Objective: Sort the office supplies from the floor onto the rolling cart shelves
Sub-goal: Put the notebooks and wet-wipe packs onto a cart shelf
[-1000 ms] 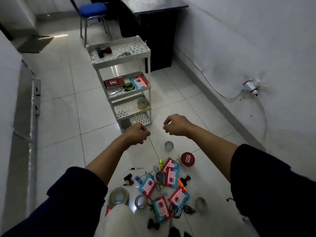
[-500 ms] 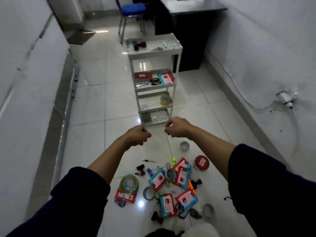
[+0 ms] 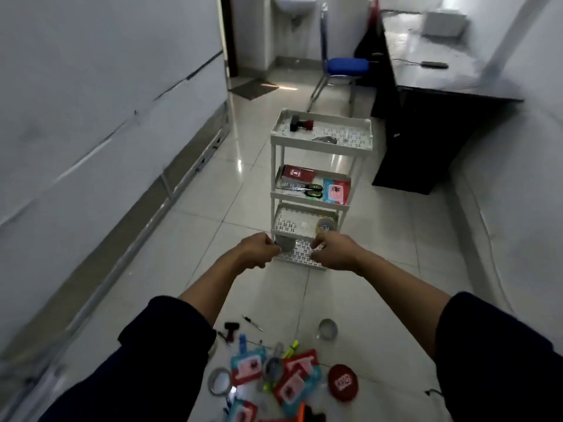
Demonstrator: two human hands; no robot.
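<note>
Left hand [image 3: 257,251] and right hand [image 3: 333,252] are out in front, both with fingers curled in; whether either pinches something small can't be told, nothing visible between them. Both hover in front of the rolling cart [image 3: 320,190], level with its bottom shelf. Cart already carries a stamp [image 3: 300,124] on top, a red booklet [image 3: 297,175], scissors [image 3: 307,188] and a wipes pack [image 3: 335,190] on the second shelf, a tape roll [image 3: 326,224] on the third. The supplies pile [image 3: 274,379] lies on the floor by the feet, with a red round tin [image 3: 342,382] and a loose tape roll [image 3: 327,329] beside it. Judgement: to do this well, match like with like, tape to the third shelf, packs to the second, and release low so nothing rolls off.
</note>
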